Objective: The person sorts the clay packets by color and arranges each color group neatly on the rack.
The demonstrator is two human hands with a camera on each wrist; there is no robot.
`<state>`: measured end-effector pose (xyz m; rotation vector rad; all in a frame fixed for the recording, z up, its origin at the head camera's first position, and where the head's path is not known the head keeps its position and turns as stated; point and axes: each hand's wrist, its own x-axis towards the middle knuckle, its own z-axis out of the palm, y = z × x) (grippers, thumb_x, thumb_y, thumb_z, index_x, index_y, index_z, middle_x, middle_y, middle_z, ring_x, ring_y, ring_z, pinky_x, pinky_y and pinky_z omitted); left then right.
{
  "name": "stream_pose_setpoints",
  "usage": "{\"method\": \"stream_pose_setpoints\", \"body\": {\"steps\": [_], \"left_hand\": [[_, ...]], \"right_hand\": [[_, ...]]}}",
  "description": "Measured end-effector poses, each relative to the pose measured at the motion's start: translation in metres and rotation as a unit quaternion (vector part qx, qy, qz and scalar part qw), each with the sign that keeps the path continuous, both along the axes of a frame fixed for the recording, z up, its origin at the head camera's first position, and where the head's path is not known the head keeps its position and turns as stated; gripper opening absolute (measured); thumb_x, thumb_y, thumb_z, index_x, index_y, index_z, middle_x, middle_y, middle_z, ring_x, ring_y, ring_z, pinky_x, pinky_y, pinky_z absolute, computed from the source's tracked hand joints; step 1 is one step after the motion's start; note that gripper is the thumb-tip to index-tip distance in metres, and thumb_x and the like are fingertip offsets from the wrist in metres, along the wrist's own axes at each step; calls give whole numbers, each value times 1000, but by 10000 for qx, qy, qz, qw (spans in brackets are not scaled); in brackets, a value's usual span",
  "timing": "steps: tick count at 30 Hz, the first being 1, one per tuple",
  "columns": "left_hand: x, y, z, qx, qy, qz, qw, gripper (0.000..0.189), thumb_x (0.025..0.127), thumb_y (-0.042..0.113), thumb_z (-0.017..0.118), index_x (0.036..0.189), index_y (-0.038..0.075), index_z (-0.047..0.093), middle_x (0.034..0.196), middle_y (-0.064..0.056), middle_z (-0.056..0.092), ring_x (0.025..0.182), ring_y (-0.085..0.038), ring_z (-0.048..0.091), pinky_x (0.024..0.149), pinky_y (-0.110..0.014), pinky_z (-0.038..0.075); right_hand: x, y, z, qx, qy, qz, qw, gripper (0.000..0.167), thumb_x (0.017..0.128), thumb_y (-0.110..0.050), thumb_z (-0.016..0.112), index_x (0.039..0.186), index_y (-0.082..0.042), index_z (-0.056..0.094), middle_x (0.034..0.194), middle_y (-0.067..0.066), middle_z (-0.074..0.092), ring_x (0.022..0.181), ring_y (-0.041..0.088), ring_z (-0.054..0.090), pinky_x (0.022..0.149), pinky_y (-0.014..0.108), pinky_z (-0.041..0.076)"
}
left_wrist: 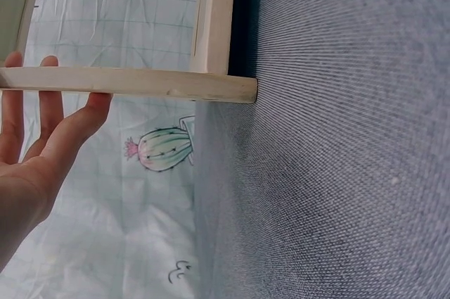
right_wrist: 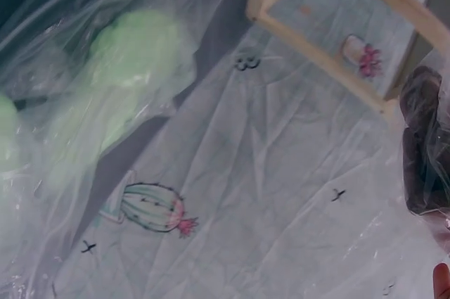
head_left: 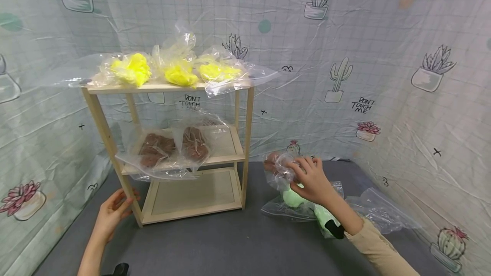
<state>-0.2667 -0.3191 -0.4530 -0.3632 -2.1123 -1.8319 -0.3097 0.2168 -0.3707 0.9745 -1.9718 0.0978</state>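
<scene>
At the lower left of the head view, my left hand (head_left: 114, 212) holds the front left post of a small wooden shelf (head_left: 192, 217). The left wrist view shows fingers on both sides of that post (left_wrist: 162, 82). To the right of the shelf, my right hand (head_left: 314, 181) pinches a clear plastic bag with a brown lump (head_left: 271, 163) inside. That bag hangs just over bags of pale green stuff (head_left: 293, 198) lying on the grey table. In the right wrist view the brown lump (right_wrist: 422, 137) is at the right edge, with one fingertip (right_wrist: 441, 281) below it.
Three bags of bright yellow stuff (head_left: 180, 75) stand on the top shelf board. Bags of brown lumps (head_left: 155, 150) lie on the middle board, their plastic hanging over its front edge. A printed cactus curtain (head_left: 291, 41) closes the back and sides.
</scene>
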Motion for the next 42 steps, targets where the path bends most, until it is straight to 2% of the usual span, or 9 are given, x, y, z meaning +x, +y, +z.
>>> {"method": "stream_pose_setpoints", "body": {"steps": [3,4,5,10,12,21,30,36,42], "left_hand": [[-4,-4,-6,-80,-19,40,10000,29,92,17,50,120,13,51,101,20,61,90,7,59,62,-18,47],[-7,-7,-10,102,69,-135,9998,29,92,14,49,121,11,51,102,16,62,90,5,60,62,-18,48],[-6,-6,-9,73,7,-38,10000,29,92,16,50,121,11,51,101,17,62,90,6,60,62,-18,48],[-3,-3,-6,215,108,-225,9995,29,92,10,48,120,16,52,103,16,63,90,5,60,63,-17,48],[2,2,1,52,49,-134,9999,29,92,12,48,119,20,52,102,20,61,90,8,59,65,-16,49],[6,7,6,278,103,-150,9994,32,91,3,46,118,18,53,100,19,62,88,6,60,64,-16,49],[6,9,7,234,184,-180,9994,28,92,6,47,117,15,53,100,18,61,89,5,60,65,-16,49],[5,9,6,233,178,-144,9995,27,92,7,47,117,15,53,100,19,61,89,6,60,65,-16,49],[6,9,6,247,171,-143,9994,27,92,8,46,118,15,53,101,19,61,89,6,60,65,-16,49]], "right_hand": [[7,-4,3,-105,206,117,9997,39,90,-37,34,107,-9,57,97,14,55,82,27,47,69,46,26],[10,-5,4,-126,268,133,9995,39,90,-37,35,107,-9,57,97,14,55,83,28,47,69,47,26],[12,-7,6,-160,329,177,9992,38,90,-36,35,106,-9,57,98,15,55,83,28,47,69,47,27],[24,-15,18,-277,735,362,9963,37,90,-35,36,105,-9,56,99,17,54,84,30,46,71,48,26],[27,-19,24,-322,922,481,9941,35,90,-35,38,104,-9,56,99,17,55,83,30,46,71,48,25],[33,-50,52,-373,1490,1004,9830,27,87,-27,45,106,-12,58,106,19,54,88,31,44,70,51,22],[31,-103,75,-747,2214,1032,9668,28,81,-17,55,109,-17,61,108,19,52,85,29,45,73,49,22],[25,-139,89,-807,2345,716,9661,37,76,-15,57,112,-19,60,112,16,51,88,28,46,76,49,23],[6,-169,92,-585,2432,431,9672,38,78,-13,56,114,-24,56,115,9,52,93,24,46,79,48,26]]}}
